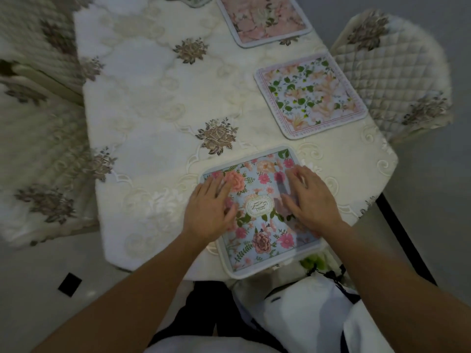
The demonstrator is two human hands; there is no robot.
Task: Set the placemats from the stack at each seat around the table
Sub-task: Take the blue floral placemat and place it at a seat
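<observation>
Head view. Reviewer: Hands, quick?

Me: My left hand (209,210) lies palm down on the left half of the blue flowered placemat (257,225), fingers straight and close together. My right hand (309,197) does the same on the right half, fingers spread a little. Neither one grips anything. Both lie flat on the mat. The fingertips are blurred.

Reviewer: Where's that mat?

Me: On the table (153,103), at the near edge, closer to the near right corner than to the left one. It sits skewed to that edge. Its nearest corner reaches the edge or hangs just over it, and I can't tell which.

Reviewer: Other mats?

Me: The green-leaf placemat (311,95) lies flat along the right edge, past the near right corner, not touching the blue one. The pink placemat (263,17) lies farther along the same edge, apart from the green-leaf one. The grey-rimmed placemat (188,0) lies just beside the pink one toward the far edge and is mostly cut off.

Reviewer: Anything else?

Me: A white embroidered tablecloth (142,59) covers the top. A quilted chair (390,72) stands at the right edge beside the green-leaf mat. Another covered chair (38,128), blurred, stands off the left edge.
</observation>
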